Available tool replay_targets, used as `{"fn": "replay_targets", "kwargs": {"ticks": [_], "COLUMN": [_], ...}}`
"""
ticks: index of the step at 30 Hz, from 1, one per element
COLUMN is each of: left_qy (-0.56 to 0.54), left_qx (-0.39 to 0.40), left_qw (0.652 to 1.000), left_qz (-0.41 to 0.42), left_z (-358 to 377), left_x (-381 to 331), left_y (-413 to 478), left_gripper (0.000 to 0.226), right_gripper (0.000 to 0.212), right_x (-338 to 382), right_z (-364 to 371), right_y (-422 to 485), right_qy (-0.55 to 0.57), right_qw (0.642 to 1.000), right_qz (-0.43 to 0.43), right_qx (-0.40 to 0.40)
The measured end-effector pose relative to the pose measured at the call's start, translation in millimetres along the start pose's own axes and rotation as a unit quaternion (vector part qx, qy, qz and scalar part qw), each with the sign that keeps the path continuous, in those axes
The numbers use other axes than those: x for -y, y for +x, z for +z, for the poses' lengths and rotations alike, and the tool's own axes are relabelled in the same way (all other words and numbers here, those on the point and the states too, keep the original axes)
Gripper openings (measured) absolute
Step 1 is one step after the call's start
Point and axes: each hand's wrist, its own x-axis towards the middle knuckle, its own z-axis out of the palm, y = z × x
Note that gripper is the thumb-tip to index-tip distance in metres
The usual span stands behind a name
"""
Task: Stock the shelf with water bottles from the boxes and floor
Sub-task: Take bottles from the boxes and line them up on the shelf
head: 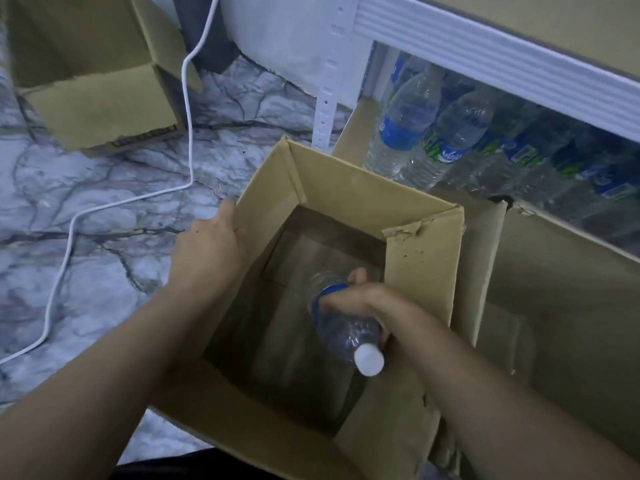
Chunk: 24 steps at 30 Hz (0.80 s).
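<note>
An open cardboard box [353, 188] stands on the floor in front of me. Inside it my right hand [360, 299] grips a clear water bottle [343, 330] with a blue label and a white cap; the cap points toward me. My left hand [211, 244] holds the box's left wall at its upper edge. The rest of the box's inside looks bare. At the upper right a white shelf [485, 57] holds several water bottles [443, 133] standing on its lowest level.
A second open cardboard box [97, 109] stands at the upper left on the marble-patterned floor [104, 209]. A white cable [188, 98] runs across the floor between the boxes. Flattened cardboard [554, 289] lies to the right, in front of the shelf.
</note>
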Motion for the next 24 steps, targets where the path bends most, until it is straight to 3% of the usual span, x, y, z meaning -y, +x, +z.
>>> {"fn": "replay_targets", "kwargs": {"ticks": [2,4,7,15,17,20,24], "left_qy": [-0.001,-0.002,0.0,-0.002,0.005,0.01,0.012], "left_qx": [0.005,0.003,-0.003,0.006,0.008,0.009,0.004], "left_qw": [1.0,1.0,1.0,1.0,1.0,1.0,1.0], "left_qz": [-0.001,0.009,0.016,0.0,0.007,0.013,0.02], "left_z": [-2,-5,-3,-2,-2,-4,-5], "left_x": [-2,-5,-6,-7,-8,-12,-12], "left_y": [-1,0,2,9,10,12,11], "left_gripper": [0.033,0.034,0.029,0.026,0.026,0.027,0.024], "right_gripper": [0.06,0.045,0.043,0.036,0.038,0.041,0.042], "right_x": [9,10,10,-6,-14,-22,-35], "right_z": [-15,-13,-1,-18,-21,-5,27], "right_y": [-14,-15,2,22,25,26,20], "right_qy": [-0.026,0.014,0.091,0.286,0.365,0.516,0.665], "right_qw": [0.998,0.992,0.979,0.932,0.895,0.813,0.701], "right_qz": [0.035,0.086,0.102,0.084,0.089,0.095,0.04], "right_qx": [0.036,0.093,0.151,0.207,0.24,0.254,0.255]}}
